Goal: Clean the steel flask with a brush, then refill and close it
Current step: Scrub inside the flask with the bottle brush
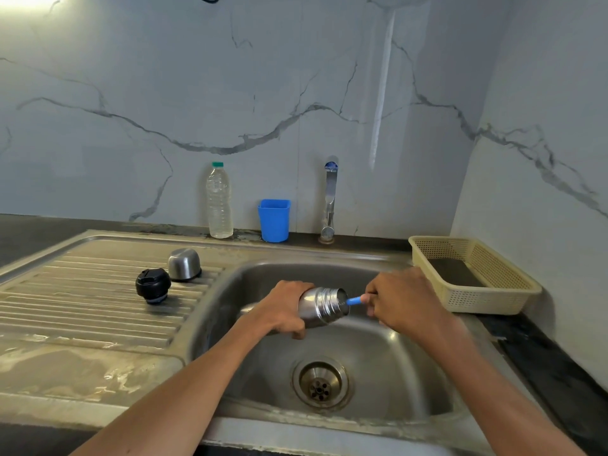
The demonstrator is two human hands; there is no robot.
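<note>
On the ribbed steel draining board (98,291) at left, a round black plastic stopper (153,286) stands just beside a domed steel cup lid (184,264). Behind, against the marble wall, stand a clear plastic water bottle with a green cap (219,200), a blue plastic cup (273,220) and a steel tap (330,199). Over the steel sink basin (378,366), the left hand (285,309) has its fingers wrapped around a cylindrical steel flask (324,306), held on its side with the open mouth facing right. The right hand (403,299) has its fingers closed on the blue brush handle (354,301), which enters the flask's mouth. At far right, a cream plastic mesh basket (477,278) rests on the dark table (543,366).
</note>
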